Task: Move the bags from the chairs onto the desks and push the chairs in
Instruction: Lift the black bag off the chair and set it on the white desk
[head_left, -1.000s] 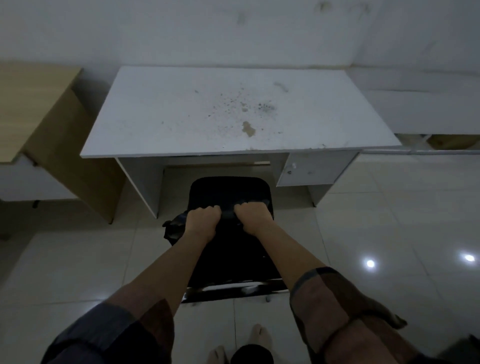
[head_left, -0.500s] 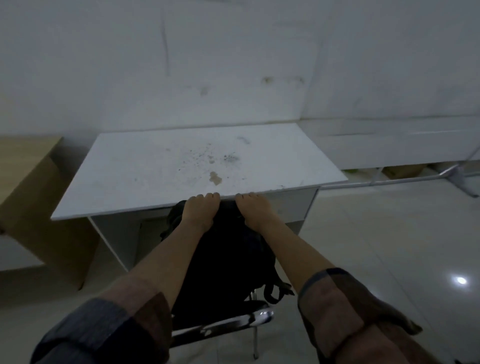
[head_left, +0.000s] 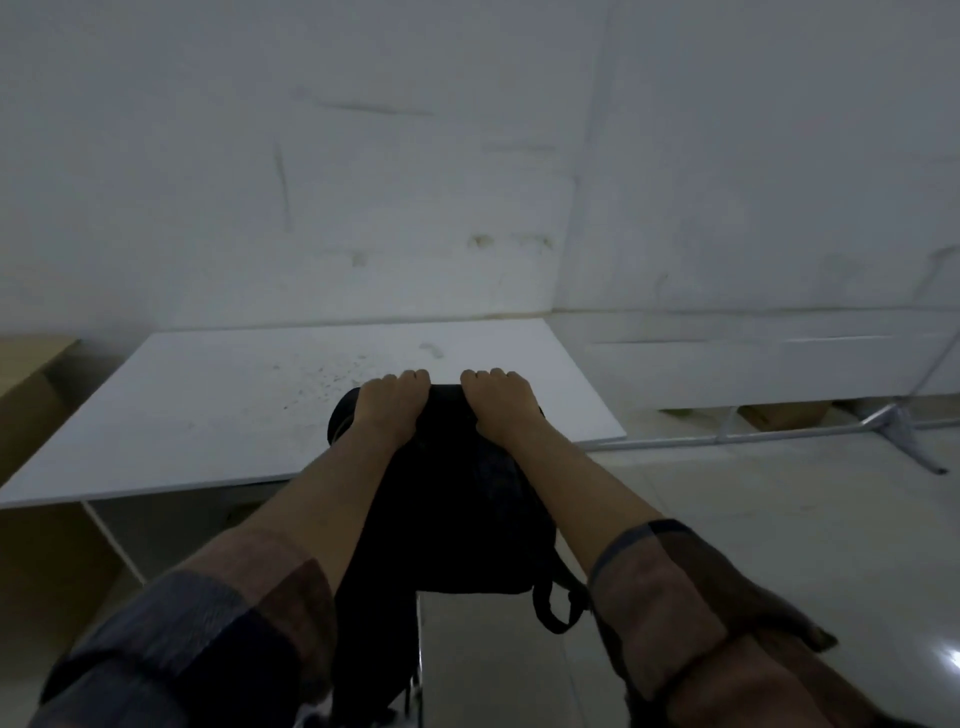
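Raised since before, black bag (head_left: 457, 499) hangs over desk (head_left: 208, 415) front edge, both hands' (head_left: 395, 400) grip clamped on top.

Both hands grip the top edge of a black backpack (head_left: 457, 499), the left hand (head_left: 392, 402) and right hand (head_left: 501, 402) side by side, knuckles up. The bag hangs in front of the near edge of a stained white desk (head_left: 208, 410). Its straps (head_left: 553, 605) dangle above the tiled floor (head_left: 753, 519).
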